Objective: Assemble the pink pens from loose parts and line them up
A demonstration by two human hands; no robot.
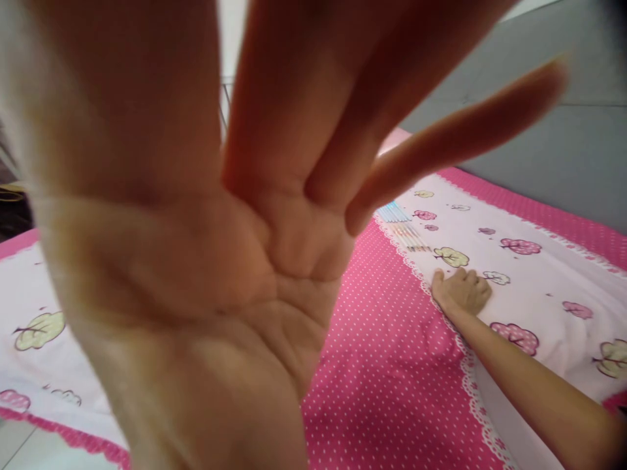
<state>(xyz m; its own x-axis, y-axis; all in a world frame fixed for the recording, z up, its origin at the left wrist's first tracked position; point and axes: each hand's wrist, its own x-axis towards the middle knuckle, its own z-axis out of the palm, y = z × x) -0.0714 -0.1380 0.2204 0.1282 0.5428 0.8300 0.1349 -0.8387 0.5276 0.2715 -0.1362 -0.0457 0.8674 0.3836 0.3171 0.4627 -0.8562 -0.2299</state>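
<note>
My left hand (pixel 206 261) fills much of the view, very close to the camera. Its palm faces me, the fingers are spread, and nothing lies in it. The fingertips run out of the top edge, except the little finger, which points right. On the patterned cloth (pixel 539 287) to the right rests my right hand (pixel 463 292), back upward, fingers curled under and thumb out to the side. No object shows in it. Just beyond it lies a row of slim sticks like pens or pencils, a light blue group (pixel 394 212) and a beige group (pixel 410 236).
Pink dotted fabric (pixel 386 339) with a white lace edge covers the bed-like surface. A grey panel (pixel 548 137) stands along the far right side. Floor tiles (pixel 22 444) show at the lower left. My left hand hides the middle of the surface.
</note>
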